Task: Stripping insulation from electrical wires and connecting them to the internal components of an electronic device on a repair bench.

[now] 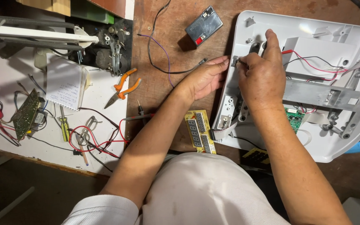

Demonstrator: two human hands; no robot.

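Pinching small metal part (235, 61) at left edge of white plastic housing (313, 33), right hand (260, 79) fingers closed tight on it. Left hand (205, 78) braces housing edge just beside, fingers flat, holding nothing I can see. Display board (199, 131) lies below grip, grey battery (203, 25) above-left, orange pliers (123, 86) well off left.

battery (204, 26) behind left hand (207, 79); casing (313, 33) right; pliers (123, 87) left.
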